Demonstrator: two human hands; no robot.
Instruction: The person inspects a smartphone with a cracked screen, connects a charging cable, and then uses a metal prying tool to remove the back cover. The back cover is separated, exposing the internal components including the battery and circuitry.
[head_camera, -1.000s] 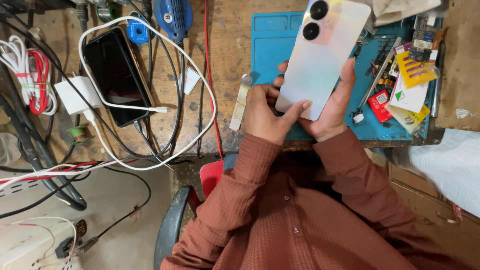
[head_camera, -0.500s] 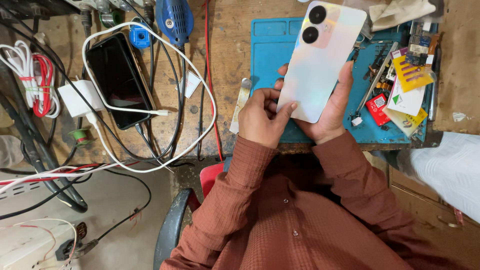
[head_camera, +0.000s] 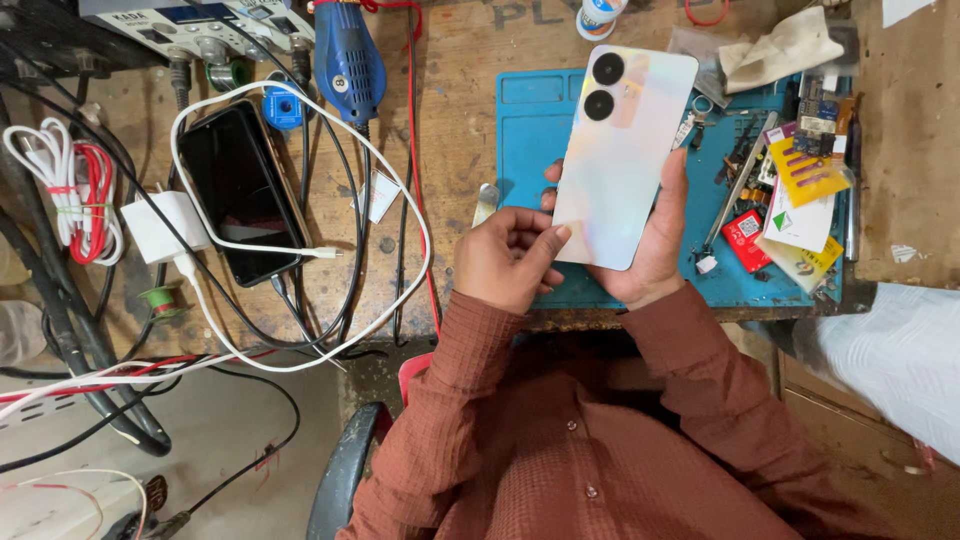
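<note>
Two hands are wrapped around an iridescent white smartphone (head_camera: 622, 150), back up: right hand (head_camera: 655, 245) at five o'clock, left hand (head_camera: 505, 258) at seven. Glossy, slippery, fragile; edges are best gripped.

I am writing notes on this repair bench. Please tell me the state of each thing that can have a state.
White phone: held back side up, above the blue mat.
Right hand: grips the white phone from underneath.
Left hand: fingertips on the white phone's lower left edge.
Black phone: flat on the bench, screen dark.
White charger: its cable lies looped around the black phone.
</note>
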